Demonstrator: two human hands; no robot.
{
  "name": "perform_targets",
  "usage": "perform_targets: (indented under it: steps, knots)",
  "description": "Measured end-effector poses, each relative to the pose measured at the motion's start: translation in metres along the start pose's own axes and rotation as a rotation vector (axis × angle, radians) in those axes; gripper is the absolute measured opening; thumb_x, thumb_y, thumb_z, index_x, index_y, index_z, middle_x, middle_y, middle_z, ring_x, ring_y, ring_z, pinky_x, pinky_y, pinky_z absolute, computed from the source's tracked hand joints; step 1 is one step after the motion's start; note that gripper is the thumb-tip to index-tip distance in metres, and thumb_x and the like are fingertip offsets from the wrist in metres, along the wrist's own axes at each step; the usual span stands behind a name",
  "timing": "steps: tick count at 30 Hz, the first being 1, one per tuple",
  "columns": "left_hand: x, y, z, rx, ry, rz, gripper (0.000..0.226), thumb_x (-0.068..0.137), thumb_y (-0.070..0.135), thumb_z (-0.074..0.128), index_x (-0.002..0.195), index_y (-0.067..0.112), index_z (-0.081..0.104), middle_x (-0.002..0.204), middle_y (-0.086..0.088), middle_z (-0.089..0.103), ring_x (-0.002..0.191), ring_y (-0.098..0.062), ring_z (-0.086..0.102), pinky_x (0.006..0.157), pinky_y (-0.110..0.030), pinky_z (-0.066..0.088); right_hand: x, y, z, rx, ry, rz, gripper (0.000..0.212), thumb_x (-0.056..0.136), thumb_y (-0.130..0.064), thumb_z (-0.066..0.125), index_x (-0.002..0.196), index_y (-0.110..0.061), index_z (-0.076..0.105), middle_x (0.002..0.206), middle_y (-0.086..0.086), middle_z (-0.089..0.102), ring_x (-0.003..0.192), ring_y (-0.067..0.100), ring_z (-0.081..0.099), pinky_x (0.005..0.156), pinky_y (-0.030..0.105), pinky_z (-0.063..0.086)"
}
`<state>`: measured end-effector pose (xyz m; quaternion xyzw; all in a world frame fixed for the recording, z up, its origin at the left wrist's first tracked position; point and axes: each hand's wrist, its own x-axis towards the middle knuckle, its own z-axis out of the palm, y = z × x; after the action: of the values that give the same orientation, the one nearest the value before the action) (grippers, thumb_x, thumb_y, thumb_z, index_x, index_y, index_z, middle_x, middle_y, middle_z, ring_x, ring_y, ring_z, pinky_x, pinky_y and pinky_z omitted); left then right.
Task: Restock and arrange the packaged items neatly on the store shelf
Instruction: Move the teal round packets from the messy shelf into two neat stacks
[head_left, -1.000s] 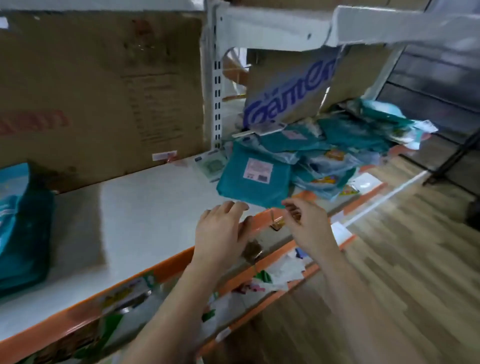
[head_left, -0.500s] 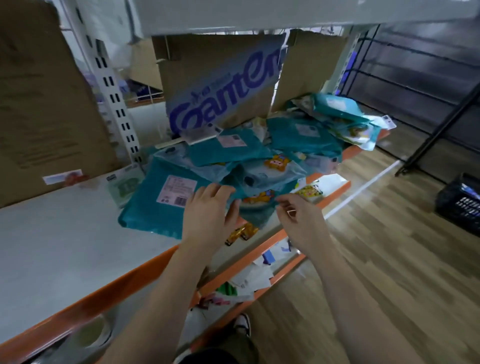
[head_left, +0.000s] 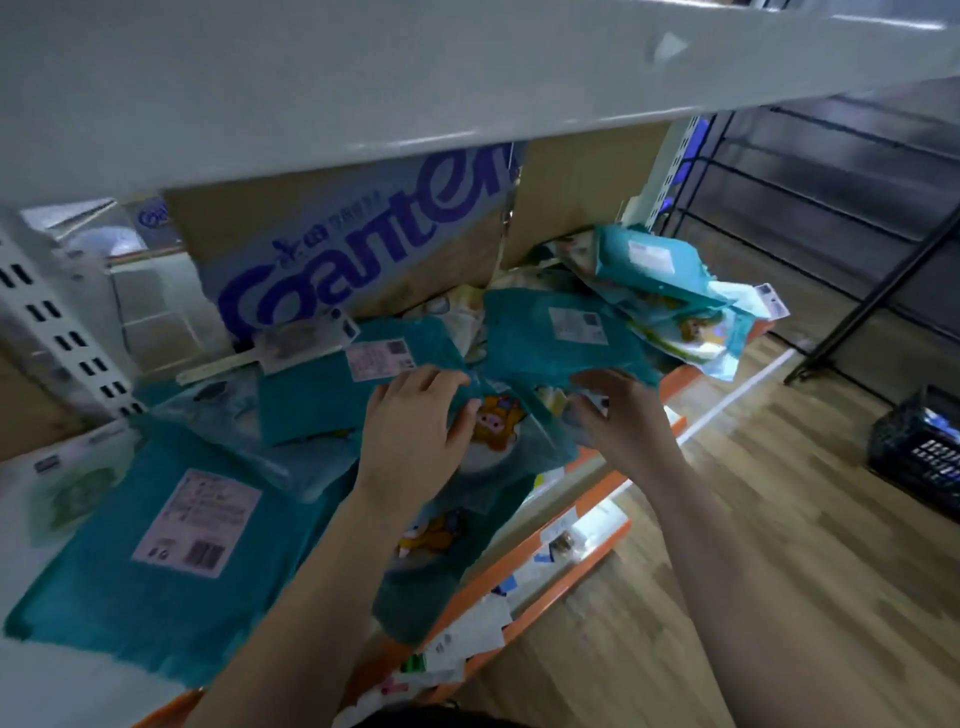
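Observation:
A loose pile of teal packets lies on the white shelf with the orange front edge (head_left: 524, 551). The largest teal packet (head_left: 156, 561) lies flat at the left with its label up. My left hand (head_left: 410, 431) rests with straight fingers on the pile, its thumb beside a packet printed with a cartoon figure (head_left: 498, 421). My right hand (head_left: 618, 415) hovers at the near edge of another labelled teal packet (head_left: 550, 343), fingers bent; its grip is unclear. More packets (head_left: 654, 270) are heaped at the right end.
A cardboard box with blue lettering (head_left: 337, 260) stands behind the pile. The upper shelf board (head_left: 363, 78) hangs low overhead. A slotted upright (head_left: 57, 332) is at the left. Mixed small items (head_left: 467, 639) lie on the lower shelf. A black basket (head_left: 919, 447) sits on the wooden floor.
The view has shifted right and closer to the pile. Both hands moved from the shelf's front edge onto the packets, the left one further in over the cartoon packet.

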<state>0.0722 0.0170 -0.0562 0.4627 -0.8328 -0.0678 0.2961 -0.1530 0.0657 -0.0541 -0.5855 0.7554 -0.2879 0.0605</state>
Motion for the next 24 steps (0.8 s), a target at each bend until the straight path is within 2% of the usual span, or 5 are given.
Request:
perform_targets:
  steps: [7, 12, 15, 19, 24]
  knots:
    - [0.024, 0.011, 0.018, 0.057, -0.063, -0.099, 0.027, 0.094, 0.034, 0.055, 0.116, 0.018, 0.063, 0.109, -0.003, 0.064, 0.103, -0.026, 0.058, 0.088, -0.042, 0.043, 0.068, 0.050, 0.008, -0.046, -0.096, -0.128, 0.029, 0.086, -0.013, 0.068, 0.114, -0.006, 0.070, 0.124, 0.014, 0.064, 0.111, 0.032, 0.062, 0.091, 0.035, 0.046]
    - [0.039, 0.028, 0.026, 0.099, 0.025, -0.210, 0.026, 0.093, 0.029, 0.059, 0.114, 0.015, 0.065, 0.105, -0.004, 0.066, 0.097, -0.027, 0.062, 0.082, -0.043, 0.048, 0.101, 0.083, 0.017, -0.092, -0.230, -0.309, 0.042, 0.083, -0.025, 0.073, 0.124, -0.015, 0.066, 0.133, 0.007, 0.059, 0.120, 0.031, 0.055, 0.098, 0.038, 0.044]
    - [0.045, 0.046, 0.036, 0.147, 0.075, -0.295, 0.026, 0.093, 0.028, 0.060, 0.113, 0.012, 0.066, 0.105, -0.006, 0.066, 0.095, -0.029, 0.062, 0.080, -0.043, 0.048, 0.112, 0.093, 0.024, -0.105, -0.187, -0.409, 0.032, 0.080, -0.027, 0.076, 0.111, -0.019, 0.073, 0.123, 0.006, 0.065, 0.111, 0.035, 0.056, 0.090, 0.041, 0.047]
    - [0.045, 0.069, 0.054, 0.172, 0.089, -0.460, 0.029, 0.094, 0.033, 0.056, 0.117, 0.017, 0.064, 0.114, -0.001, 0.064, 0.102, -0.024, 0.060, 0.087, -0.042, 0.044, 0.122, 0.099, 0.029, -0.133, -0.101, -0.517, 0.017, 0.081, -0.030, 0.074, 0.088, -0.015, 0.074, 0.099, 0.006, 0.068, 0.093, 0.034, 0.059, 0.069, 0.037, 0.048]
    - [0.033, 0.093, 0.069, 0.194, 0.130, -0.555, 0.027, 0.094, 0.030, 0.057, 0.116, 0.016, 0.065, 0.112, -0.002, 0.065, 0.100, -0.025, 0.062, 0.085, -0.044, 0.049, 0.133, 0.101, 0.022, -0.052, -0.087, -0.608, 0.020, 0.089, -0.028, 0.067, 0.088, -0.008, 0.068, 0.094, 0.012, 0.067, 0.089, 0.034, 0.061, 0.062, 0.038, 0.049]
